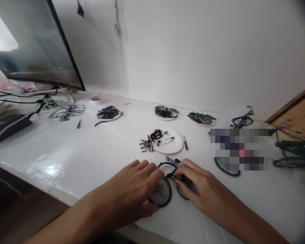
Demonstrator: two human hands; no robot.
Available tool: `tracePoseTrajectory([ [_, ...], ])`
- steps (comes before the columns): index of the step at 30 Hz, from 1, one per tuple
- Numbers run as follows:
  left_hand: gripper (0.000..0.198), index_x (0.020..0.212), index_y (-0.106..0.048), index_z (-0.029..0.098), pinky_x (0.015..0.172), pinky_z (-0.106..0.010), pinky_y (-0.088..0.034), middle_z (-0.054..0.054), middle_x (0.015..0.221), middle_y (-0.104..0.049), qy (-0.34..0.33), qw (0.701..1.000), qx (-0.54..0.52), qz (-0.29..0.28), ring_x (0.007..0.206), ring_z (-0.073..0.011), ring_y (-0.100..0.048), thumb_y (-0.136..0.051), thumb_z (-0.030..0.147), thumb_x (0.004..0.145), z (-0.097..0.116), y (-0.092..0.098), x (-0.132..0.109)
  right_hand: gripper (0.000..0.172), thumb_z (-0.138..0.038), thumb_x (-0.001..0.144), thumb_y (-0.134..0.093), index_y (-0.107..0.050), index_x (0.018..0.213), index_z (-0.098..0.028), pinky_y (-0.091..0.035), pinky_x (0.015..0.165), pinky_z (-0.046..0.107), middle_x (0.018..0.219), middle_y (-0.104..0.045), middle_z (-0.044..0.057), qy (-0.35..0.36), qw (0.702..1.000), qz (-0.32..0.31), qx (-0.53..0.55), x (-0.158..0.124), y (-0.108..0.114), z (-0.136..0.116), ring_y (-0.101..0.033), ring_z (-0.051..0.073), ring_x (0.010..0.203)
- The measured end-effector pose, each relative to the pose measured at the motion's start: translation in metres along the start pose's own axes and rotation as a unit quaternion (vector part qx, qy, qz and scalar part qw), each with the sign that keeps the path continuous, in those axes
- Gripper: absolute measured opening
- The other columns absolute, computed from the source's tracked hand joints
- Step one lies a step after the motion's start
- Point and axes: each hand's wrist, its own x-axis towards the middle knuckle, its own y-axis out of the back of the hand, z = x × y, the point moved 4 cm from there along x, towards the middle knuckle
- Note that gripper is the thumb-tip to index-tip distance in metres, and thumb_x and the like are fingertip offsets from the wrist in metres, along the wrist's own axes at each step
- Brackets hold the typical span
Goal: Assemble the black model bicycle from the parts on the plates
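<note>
Holding a small blk model bike (170,176) near the table's (73,159) front edge, both hands on it. Looks part-built: 2 wheels & frame seem joined, tho fingers hide the rest. L hand (139,183): back up, fingers over one wheel (165,195), thumb low at its rim, closed on it; forearm in from lower L. R hand (197,181): thumb & fingers pinching the dark frame, forearm in from lower R. Just beyond: white plate (176,146) w/ loose blk parts (156,135), prob. left to fit; screwdriver (185,143) on its R. Off R, green bike (291,149), apparently complete. Farther back: heaps of blk pcs (109,112) & green pcs (201,117), green sprues (67,112) at L, dark bike (242,121) at R.
</note>
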Motion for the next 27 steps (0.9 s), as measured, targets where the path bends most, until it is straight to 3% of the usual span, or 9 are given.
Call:
tracePoseTrajectory([
  [4, 0.046, 0.126, -0.051, 0.019, 0.093, -0.044, -0.048, -0.006, 0.117, -0.060, -0.012, 1.000, 0.001, -0.008, 0.106, -0.0265, -0.057, -0.072, 0.024, 0.086, 0.006, 0.002, 0.002, 0.009, -0.021, 0.101, -0.047, -0.055, 0.099, -0.024, -0.048, 0.082, 0.033, 0.101, -0.055, 0.001, 0.010, 1.000, -0.001, 0.008, 0.001, -0.001, 0.000, -0.059, 0.015, 0.091],
  [10, 0.034, 0.125, -0.051, 0.017, 0.095, -0.044, -0.049, -0.009, 0.128, -0.058, -0.035, 0.998, 0.039, 0.020, 0.108, -0.0268, -0.059, -0.063, 0.024, 0.093, 0.008, -0.002, 0.006, 0.010, -0.023, 0.102, -0.047, -0.056, 0.101, -0.024, -0.048, 0.081, 0.032, 0.103, -0.055, 0.001, 0.021, 1.000, -0.008, 0.000, 0.000, 0.000, -0.002, -0.058, 0.015, 0.091],
  [15, 0.047, 0.134, -0.047, 0.017, 0.094, -0.046, -0.049, -0.013, 0.136, -0.054, -0.039, 0.996, 0.051, 0.067, 0.112, -0.0299, -0.057, -0.064, 0.023, 0.090, 0.005, -0.007, 0.009, 0.011, -0.020, 0.102, -0.046, -0.057, 0.100, -0.022, -0.048, 0.080, 0.033, 0.102, -0.055, 0.003, 0.028, 1.000, -0.005, -0.003, 0.000, 0.002, -0.005, -0.058, 0.016, 0.090],
  [20, 0.061, 0.139, -0.044, 0.019, 0.109, -0.044, -0.039, -0.010, 0.143, -0.051, -0.106, 0.988, -0.007, 0.116, 0.128, -0.0289, -0.046, -0.070, 0.034, 0.086, -0.005, -0.011, 0.018, 0.010, -0.018, 0.101, -0.047, -0.055, 0.099, -0.022, -0.049, 0.079, 0.033, 0.102, -0.056, 0.003, 0.022, 1.000, -0.004, -0.013, -0.001, 0.002, -0.007, -0.058, 0.016, 0.089],
  [27, 0.057, 0.138, -0.046, 0.019, 0.108, -0.042, -0.038, -0.010, 0.138, -0.055, -0.115, 0.988, -0.036, 0.102, 0.124, -0.0273, -0.050, -0.068, 0.040, 0.089, -0.014, -0.017, 0.022, 0.011, -0.017, 0.092, -0.059, -0.052, 0.099, -0.023, -0.048, 0.086, 0.037, 0.110, -0.057, 0.005, 0.061, 0.993, 0.040, -0.097, -0.006, 0.014, -0.014, -0.057, 0.021, 0.100],
])
